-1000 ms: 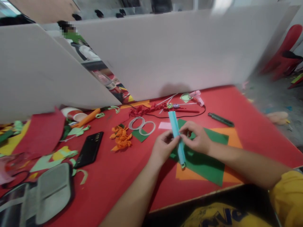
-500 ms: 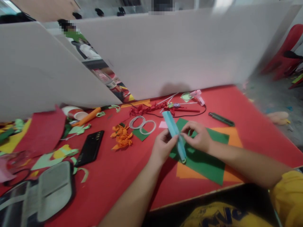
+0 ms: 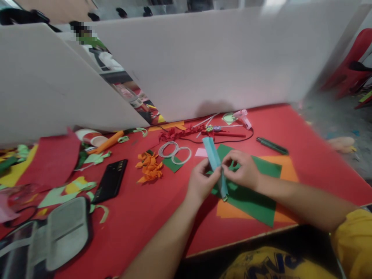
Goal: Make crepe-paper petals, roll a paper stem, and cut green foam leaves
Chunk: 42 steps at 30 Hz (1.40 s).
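A long, narrow light-blue folded strip [image 3: 212,153], seemingly paper, is held at a slant in front of me. My left hand [image 3: 203,180] grips it around the middle, with the thumb on top. From the other side, my right hand [image 3: 242,170] pinches its edge between thumb and fingertips. Beneath both hands lies a green paper sheet [image 3: 258,209] over an orange sheet [image 3: 286,174]. What is at the strip's lower end is too small to make out.
On the red table [image 3: 139,232] lie a utility knife [image 3: 272,146], pink glue gun [image 3: 243,118], white rings [image 3: 181,155], orange paper flowers [image 3: 149,168] and black phone [image 3: 111,181]. An open zip case [image 3: 68,234] and paper scraps lie left. A white partition [image 3: 217,62] stands behind.
Both hands keep their hold on the blue strip. Its upper end has shifted slightly to the right, and the fingers have moved only a little.
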Each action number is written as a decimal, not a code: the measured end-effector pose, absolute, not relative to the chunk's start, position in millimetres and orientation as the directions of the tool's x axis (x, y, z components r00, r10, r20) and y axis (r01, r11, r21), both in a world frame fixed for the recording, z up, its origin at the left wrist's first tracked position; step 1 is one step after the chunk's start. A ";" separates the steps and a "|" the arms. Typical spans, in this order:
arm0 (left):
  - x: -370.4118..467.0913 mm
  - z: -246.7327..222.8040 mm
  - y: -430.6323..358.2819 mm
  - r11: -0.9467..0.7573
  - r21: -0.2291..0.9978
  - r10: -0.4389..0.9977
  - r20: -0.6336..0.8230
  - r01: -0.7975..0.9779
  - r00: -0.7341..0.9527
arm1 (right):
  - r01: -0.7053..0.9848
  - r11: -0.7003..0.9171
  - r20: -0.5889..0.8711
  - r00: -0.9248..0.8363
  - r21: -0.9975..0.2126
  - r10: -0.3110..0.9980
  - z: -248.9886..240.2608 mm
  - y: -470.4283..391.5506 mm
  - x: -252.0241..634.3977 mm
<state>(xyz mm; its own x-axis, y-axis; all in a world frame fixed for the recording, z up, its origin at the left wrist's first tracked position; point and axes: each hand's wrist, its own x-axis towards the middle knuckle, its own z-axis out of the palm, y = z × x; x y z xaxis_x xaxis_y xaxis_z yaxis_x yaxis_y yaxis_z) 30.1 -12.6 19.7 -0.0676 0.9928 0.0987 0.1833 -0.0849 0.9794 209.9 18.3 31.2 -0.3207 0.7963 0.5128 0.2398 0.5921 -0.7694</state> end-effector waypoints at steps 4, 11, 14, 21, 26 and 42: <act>31.1 20.0 -14.2 -0.101 0.968 0.992 0.116 0.229 -0.053 | 0.259 0.600 0.523 -0.312 -0.757 0.793 29.6 18.6 209.6; 31.9 19.1 -13.7 -0.088 0.989 0.996 0.090 0.119 -0.009 | 0.245 0.589 0.517 -0.300 -0.771 0.802 27.6 20.2 209.4; 33.6 22.8 -14.1 -0.071 0.995 0.997 0.072 0.076 -0.004 | 0.241 0.570 0.500 -0.296 -0.785 0.814 27.2 20.5 208.8; 31.5 22.0 -14.0 -0.043 0.997 0.999 0.043 0.066 -0.005 | 0.261 0.578 0.508 -0.291 -0.773 0.810 27.3 19.8 208.7; 29.9 15.9 -13.3 -0.044 0.994 0.998 0.049 0.101 -0.047 | 0.284 0.594 0.521 -0.294 -0.753 0.801 28.6 18.5 209.4; 33.1 25.9 -16.7 -0.082 0.965 0.991 0.105 0.250 -0.078 | 0.349 0.622 0.536 -0.317 -0.701 0.782 27.6 19.0 208.6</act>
<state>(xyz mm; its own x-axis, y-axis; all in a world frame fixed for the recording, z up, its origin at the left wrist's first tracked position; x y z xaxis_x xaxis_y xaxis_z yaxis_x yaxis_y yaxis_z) 33.1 -16.7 25.9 -0.0780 0.9914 0.1049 0.2500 -0.0824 0.9647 208.6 19.0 27.6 -0.3172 0.7823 0.5361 0.3492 0.6219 -0.7009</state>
